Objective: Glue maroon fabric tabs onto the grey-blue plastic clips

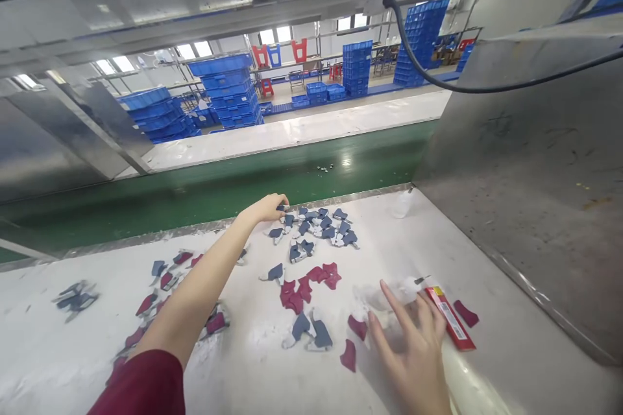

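Observation:
My left hand [268,209] is stretched to the far edge of the worktop, fingers curled down and closed on a small blue-grey moulded piece [281,208]. Beside it lies a cluster of similar blue-grey pieces [327,232] with whitish edges. My right hand [413,343] hovers low at the right, thumb and index finger spread apart. Close to its thumb are two loose maroon pieces [357,327]. A small dark pointed tip [421,279] shows past its fingers; what it belongs to is unclear. Several maroon pieces [294,298] lie in mid-table.
Right of my right hand are a red packet [452,321] and a maroon piece [466,313]. Mixed pieces [146,303] lie under my left arm. A metal panel [530,207] bounds the right side; a green belt [233,191] runs behind. Blue crates [228,91] stand beyond.

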Demonstrator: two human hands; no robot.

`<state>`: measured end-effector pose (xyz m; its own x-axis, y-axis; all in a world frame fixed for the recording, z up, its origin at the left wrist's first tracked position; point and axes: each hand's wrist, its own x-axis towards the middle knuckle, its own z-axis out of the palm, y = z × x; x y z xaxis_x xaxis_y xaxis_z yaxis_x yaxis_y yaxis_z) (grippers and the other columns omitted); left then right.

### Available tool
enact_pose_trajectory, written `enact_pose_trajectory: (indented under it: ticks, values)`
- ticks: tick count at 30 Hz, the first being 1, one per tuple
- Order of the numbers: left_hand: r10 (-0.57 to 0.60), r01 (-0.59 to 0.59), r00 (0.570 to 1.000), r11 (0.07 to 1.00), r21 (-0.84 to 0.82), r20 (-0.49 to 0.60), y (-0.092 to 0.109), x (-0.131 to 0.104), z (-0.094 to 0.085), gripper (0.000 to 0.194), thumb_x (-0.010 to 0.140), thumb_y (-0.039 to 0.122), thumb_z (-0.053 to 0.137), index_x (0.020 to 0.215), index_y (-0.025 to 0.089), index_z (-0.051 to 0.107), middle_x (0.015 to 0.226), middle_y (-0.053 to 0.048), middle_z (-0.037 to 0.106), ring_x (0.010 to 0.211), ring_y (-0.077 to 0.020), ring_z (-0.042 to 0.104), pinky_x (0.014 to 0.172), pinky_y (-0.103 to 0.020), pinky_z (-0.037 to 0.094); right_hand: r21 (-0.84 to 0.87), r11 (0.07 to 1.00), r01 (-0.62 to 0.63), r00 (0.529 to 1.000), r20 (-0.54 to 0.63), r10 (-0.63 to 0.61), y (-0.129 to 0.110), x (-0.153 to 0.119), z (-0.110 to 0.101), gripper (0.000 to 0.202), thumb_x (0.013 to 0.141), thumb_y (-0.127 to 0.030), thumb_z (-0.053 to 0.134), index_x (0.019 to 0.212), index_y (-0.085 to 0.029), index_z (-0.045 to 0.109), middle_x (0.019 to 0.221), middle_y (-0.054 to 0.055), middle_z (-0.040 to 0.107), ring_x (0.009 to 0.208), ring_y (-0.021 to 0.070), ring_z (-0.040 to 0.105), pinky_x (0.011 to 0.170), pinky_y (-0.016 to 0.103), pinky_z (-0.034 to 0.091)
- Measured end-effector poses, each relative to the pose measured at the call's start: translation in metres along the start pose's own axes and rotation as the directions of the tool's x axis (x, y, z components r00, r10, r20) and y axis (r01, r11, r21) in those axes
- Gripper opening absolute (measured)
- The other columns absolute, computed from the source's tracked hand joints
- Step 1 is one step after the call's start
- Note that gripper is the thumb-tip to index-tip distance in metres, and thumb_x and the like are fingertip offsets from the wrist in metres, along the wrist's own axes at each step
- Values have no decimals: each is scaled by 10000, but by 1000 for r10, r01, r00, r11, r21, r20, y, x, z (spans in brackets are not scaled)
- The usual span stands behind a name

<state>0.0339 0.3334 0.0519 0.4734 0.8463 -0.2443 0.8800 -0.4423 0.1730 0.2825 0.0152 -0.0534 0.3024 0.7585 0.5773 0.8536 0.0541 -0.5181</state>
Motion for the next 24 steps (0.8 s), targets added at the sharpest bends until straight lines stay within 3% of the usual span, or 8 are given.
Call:
enact_pose_trajectory:
  ticks: [6, 12, 14, 16, 18, 20, 22, 24]
  values:
    - [-35, 33, 999, 996, -81, -24, -5, -30, -6, 462, 748, 342, 687, 1175, 202, 579, 1031, -72, 700, 804, -213, 649, 668, -275, 478, 70, 997, 12, 995, -101, -5, -6, 6, -5, 396, 901, -418, 614, 1271, -279, 621, 1083, 115, 551, 1081, 338, 529, 897, 532, 474]
    - [-32, 1, 976, 989, -146, -215, 5, -89, 1, 280, 821, 379, 640, 1025, 188, 655, 1026, -96, 635, 920, -253, 625, 820, -353, 504, 102, 993, 54, 979, -201, -32, -5, 4, -7, 408, 863, -363, 693, 1243, -238, 616, 1002, 96, 600, 944, 279, 584, 837, 475, 526]
    - [-11, -63, 944, 975, -214, -329, 18, -123, 18, 255, 868, 369, 604, 1053, 199, 649, 1078, -91, 597, 970, -239, 613, 871, -361, 506, 143, 986, 84, 959, -280, -41, -5, 1, -8, 477, 817, -307, 759, 1260, -234, 597, 985, 80, 645, 906, 260, 625, 826, 444, 547]
    - [67, -223, 896, 923, -313, -440, 36, -161, 40, 167, 861, 313, 631, 982, 203, 669, 1077, -80, 581, 952, -220, 616, 871, -355, 516, 187, 977, 97, 923, -385, -18, -6, -3, -9, 523, 762, -256, 816, 1242, -224, 610, 976, 70, 683, 866, 249, 662, 813, 419, 562]
    - [134, -313, 892, 872, -376, -432, 53, -199, 66, 109, 877, 225, 603, 951, 209, 681, 1089, -77, 580, 929, -202, 623, 866, -350, 515, 227, 972, 68, 884, -464, 46, -7, -8, -12, 483, 726, -228, 844, 1170, -199, 656, 961, 78, 705, 820, 249, 683, 793, 418, 570]
    - [110, -280, 923, 848, -450, -368, 69, -233, 91, 98, 871, 178, 607, 927, 211, 681, 1078, -72, 594, 912, -198, 628, 826, -333, 520, 259, 965, 42, 860, -501, 97, -8, -13, -15, 405, 707, -221, 855, 1075, -171, 694, 940, 96, 717, 776, 257, 689, 759, 434, 575]
    - [2, -182, 949, 818, -546, -314, 81, -261, 114, 94, 831, 188, 689, 919, 215, 674, 1068, -61, 603, 885, -196, 625, 796, -325, 530, 284, 957, 55, 864, -495, 97, -10, -19, -18, 365, 701, -246, 855, 1020, -158, 700, 906, 104, 718, 737, 263, 690, 709, 443, 583]
    - [-110, -94, 959, 744, -661, -260, 89, -281, 132, 250, 765, 224, 788, 985, 232, 669, 1079, -48, 599, 850, -187, 619, 779, -322, 552, 298, 950, 93, 883, -465, 60, -13, -24, -19, 364, 715, -304, 837, 1013, -155, 690, 859, 98, 710, 695, 259, 685, 649, 432, 585]
